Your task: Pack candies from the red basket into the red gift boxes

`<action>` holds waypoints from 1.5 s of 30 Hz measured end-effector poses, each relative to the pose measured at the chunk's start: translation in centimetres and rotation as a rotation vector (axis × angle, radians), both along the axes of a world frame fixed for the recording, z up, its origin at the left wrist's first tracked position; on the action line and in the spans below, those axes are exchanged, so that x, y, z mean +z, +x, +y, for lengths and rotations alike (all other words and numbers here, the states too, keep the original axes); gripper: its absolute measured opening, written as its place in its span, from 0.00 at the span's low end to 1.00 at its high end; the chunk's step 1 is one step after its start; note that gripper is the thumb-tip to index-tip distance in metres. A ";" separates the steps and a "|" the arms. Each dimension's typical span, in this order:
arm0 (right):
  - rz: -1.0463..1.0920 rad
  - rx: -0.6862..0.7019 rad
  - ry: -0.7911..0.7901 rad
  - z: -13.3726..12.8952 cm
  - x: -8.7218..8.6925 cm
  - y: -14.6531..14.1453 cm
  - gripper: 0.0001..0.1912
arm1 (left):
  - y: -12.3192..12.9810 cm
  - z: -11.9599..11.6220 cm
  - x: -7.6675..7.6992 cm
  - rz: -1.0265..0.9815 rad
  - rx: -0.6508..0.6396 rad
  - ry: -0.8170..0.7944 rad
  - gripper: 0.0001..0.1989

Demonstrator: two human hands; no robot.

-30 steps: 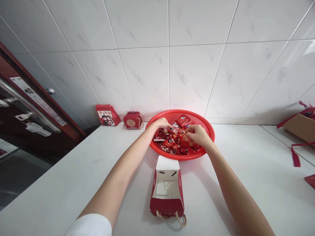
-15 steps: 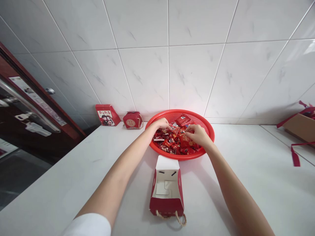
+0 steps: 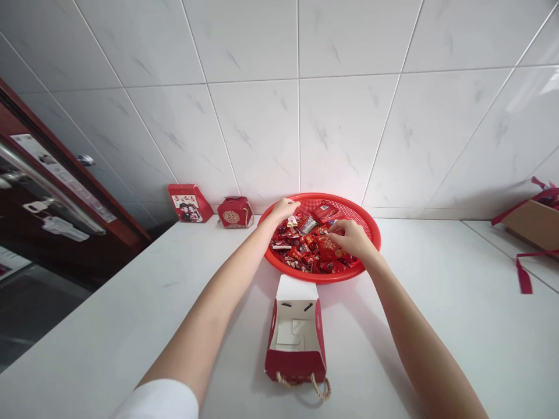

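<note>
A red plastic basket (image 3: 373,233) stands against the wall, filled with several red-wrapped sweets (image 3: 305,250). Over its back left part is my left hand (image 3: 285,208), fingers bent together; whether anything is between them is hidden. My right hand (image 3: 349,237) is at the basket's right side, its thumb and fingers pinched on a red packet (image 3: 328,248) among the sweets. In front of the basket sits an open red box (image 3: 296,365) with a white inside, its flap raised towards the basket and rope handles at the near side. Nothing shows inside it but its folded bottom.
At the back left, a red box with a printed couple (image 3: 190,205) and a small closed red box (image 3: 234,213) stand by the wall. A cardboard box (image 3: 533,226) with red ribbon lies at the far right. A dark red door (image 3: 65,192) with keys is at the left.
My left hand has moved up and slightly left, from the sweets to the basket's back left part, uncovering some sweets. My right hand has barely moved.
</note>
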State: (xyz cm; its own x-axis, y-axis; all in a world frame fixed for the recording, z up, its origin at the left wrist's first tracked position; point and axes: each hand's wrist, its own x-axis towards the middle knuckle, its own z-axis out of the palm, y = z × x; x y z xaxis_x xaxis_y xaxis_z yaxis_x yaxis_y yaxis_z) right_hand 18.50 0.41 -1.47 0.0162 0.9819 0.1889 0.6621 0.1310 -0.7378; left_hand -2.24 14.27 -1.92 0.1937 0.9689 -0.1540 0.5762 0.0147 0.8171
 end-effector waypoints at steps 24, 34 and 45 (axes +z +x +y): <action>-0.030 0.015 -0.010 0.0 0.1 0.0 0.05 | 1.1 -2.6 1.1 0.256 -0.542 -0.075 0.08; -0.021 0.030 0.004 0.1 -0.1 0.1 0.05 | 0.8 -2.3 0.9 0.257 -0.602 -0.068 0.05; -0.031 0.026 -0.032 0.0 0.2 -0.1 0.05 | 0.6 -2.2 1.0 0.152 -0.574 -0.051 0.13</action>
